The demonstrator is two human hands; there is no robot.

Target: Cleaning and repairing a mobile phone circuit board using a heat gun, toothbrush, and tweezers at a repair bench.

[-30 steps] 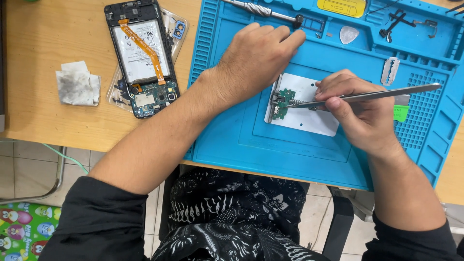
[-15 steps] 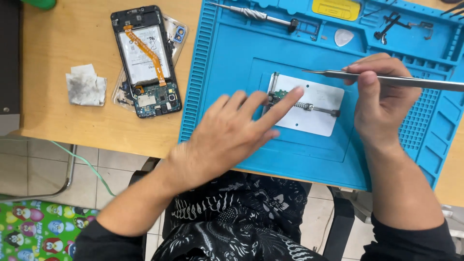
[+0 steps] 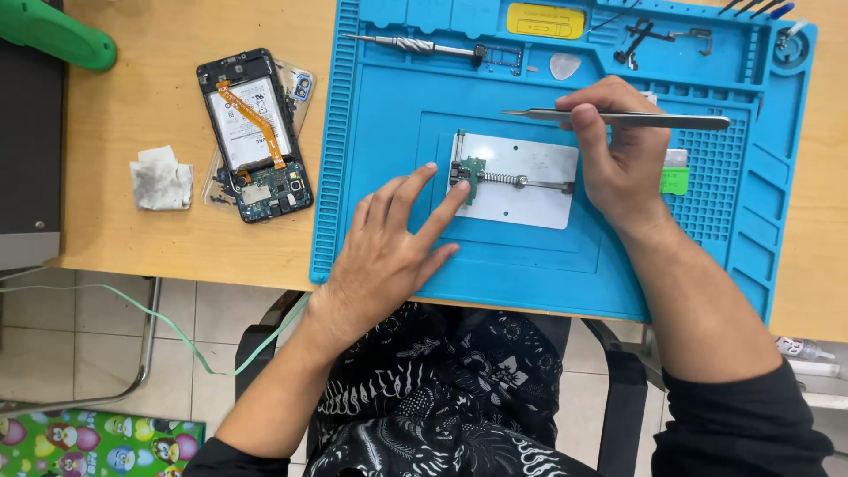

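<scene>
- A small green board (image 3: pixel 471 170) sits clamped at the left edge of a white metal holder (image 3: pixel 521 190), with a spring rod running right from it across the plate.
- The holder lies in the middle recess of a blue mat (image 3: pixel 389 124) on the wooden counter (image 3: pixel 159 238).
- The left hand (image 3: pixel 389 252) lies flat on the mat, fingers spread, grip released; its forefinger tip touches the holder's left edge just below the board.
- The right hand (image 3: pixel 618 159) pinches steel tweezers (image 3: pixel 618 117), which lie level above the holder, tips pointing left and clear of the board.
- The right hand hides part of the holder's right edge; a green tab (image 3: pixel 675 181) peeks out beside it, too covered to identify.
- In the mat's top trays lie a screwdriver (image 3: pixel 415 44), a yellow block (image 3: pixel 545 19), a pale pick (image 3: pixel 564 64) and some dark small parts, too small to make out.
- Left of the mat lies an opened phone (image 3: pixel 254 132), its battery and orange ribbon cable exposed.
- Farther left rests a crumpled wipe (image 3: pixel 161 181); a green object (image 3: pixel 53 35) is cut off at the top corner.
</scene>
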